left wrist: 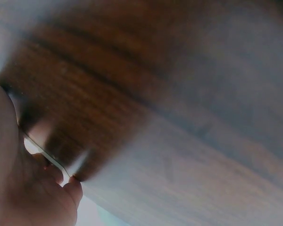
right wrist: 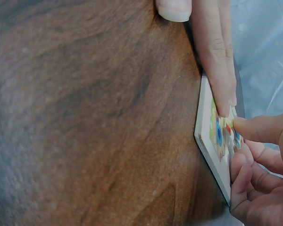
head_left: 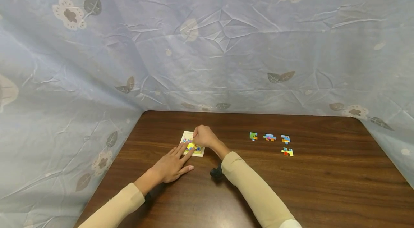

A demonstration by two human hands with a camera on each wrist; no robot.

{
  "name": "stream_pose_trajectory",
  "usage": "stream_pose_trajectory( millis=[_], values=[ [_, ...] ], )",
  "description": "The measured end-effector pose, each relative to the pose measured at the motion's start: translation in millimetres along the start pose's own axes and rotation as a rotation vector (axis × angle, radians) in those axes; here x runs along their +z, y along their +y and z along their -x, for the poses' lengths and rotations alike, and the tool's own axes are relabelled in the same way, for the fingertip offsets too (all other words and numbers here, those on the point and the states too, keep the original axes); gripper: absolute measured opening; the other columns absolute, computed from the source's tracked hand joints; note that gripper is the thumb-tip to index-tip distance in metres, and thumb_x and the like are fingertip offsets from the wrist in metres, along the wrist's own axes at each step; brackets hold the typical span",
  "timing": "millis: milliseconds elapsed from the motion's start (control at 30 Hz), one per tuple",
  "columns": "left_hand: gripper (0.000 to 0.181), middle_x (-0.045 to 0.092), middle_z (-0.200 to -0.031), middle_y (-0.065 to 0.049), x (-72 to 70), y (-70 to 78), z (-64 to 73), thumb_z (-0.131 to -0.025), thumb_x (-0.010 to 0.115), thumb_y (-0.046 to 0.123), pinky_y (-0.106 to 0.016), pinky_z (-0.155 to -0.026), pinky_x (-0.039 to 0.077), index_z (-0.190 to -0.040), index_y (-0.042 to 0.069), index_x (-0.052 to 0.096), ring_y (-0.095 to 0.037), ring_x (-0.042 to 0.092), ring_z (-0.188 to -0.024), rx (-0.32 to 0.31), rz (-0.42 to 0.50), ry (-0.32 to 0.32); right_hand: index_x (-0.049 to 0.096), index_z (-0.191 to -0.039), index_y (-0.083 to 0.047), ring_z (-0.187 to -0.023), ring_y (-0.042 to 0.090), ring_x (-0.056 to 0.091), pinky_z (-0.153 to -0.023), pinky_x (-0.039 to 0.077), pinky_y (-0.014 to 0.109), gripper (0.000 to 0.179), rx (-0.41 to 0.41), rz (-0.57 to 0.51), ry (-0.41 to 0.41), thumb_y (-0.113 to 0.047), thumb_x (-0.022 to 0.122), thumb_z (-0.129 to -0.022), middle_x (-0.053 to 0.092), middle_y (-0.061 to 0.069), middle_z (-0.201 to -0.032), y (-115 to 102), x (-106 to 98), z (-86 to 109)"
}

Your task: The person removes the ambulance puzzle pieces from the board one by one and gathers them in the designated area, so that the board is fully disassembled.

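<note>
A small jigsaw board (head_left: 187, 134) with a white rim and a colourful yellow picture lies flat on the wooden table. My left hand (head_left: 171, 167) rests over its near left part, straight fingers touching the picture and the thumb on the table. At the board's right side, my right hand (head_left: 205, 137) has its fingers curled. The right wrist view shows its thumb and fingers pinching a small colourful puzzle piece (right wrist: 237, 139) at the picture, mostly covered by the fingers. In the left wrist view, only part of the left hand (left wrist: 35, 188) shows against the blurred table.
Several loose puzzle pieces (head_left: 269, 137) lie right of the board, one of them (head_left: 287, 151) nearer to me. A small black object (head_left: 216, 173) sits beside the right forearm. Behind and left of the table (head_left: 323, 170) hangs a patterned pale curtain (head_left: 194, 59).
</note>
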State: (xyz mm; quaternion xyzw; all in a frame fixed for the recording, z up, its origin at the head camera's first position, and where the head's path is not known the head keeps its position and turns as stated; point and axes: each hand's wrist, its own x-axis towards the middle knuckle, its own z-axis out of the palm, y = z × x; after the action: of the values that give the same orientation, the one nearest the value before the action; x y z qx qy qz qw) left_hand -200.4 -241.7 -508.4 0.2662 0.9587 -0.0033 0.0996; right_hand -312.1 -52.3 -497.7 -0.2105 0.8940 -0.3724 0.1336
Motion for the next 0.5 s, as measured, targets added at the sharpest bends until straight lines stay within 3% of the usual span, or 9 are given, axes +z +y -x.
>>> stream_pose_trajectory(
  millis=[233, 500],
  values=[
    [0.073, 0.012, -0.177, -0.022, 0.5, -0.3, 0.3, -0.111, 0.034, 0.059, -0.057, -0.132, 0.028, -0.170, 0.019, 0.021, -0.040, 0.020, -0.164, 0.001, 0.016, 0.021, 0.072, -0.101, -0.002, -0.063, 0.012, 0.058, -0.062, 0.053, 0.022, 0.009, -0.018, -0.029, 0.008, -0.006, 0.075, -0.093, 0.071, 0.006, -0.081, -0.7, -1.8, 0.1],
    [0.073, 0.010, -0.177, -0.021, 0.3, 0.2, 1.5, -0.111, 0.031, 0.061, -0.056, -0.133, 0.026, -0.170, 0.020, 0.019, -0.038, 0.017, -0.165, -0.006, 0.028, 0.003, 0.069, -0.107, -0.007, -0.066, 0.012, 0.063, -0.061, 0.052, 0.021, 0.012, -0.055, -0.068, -0.007, -0.003, 0.068, -0.095, 0.077, 0.008, -0.095, 3.1, 0.2, 2.4]
  ],
)
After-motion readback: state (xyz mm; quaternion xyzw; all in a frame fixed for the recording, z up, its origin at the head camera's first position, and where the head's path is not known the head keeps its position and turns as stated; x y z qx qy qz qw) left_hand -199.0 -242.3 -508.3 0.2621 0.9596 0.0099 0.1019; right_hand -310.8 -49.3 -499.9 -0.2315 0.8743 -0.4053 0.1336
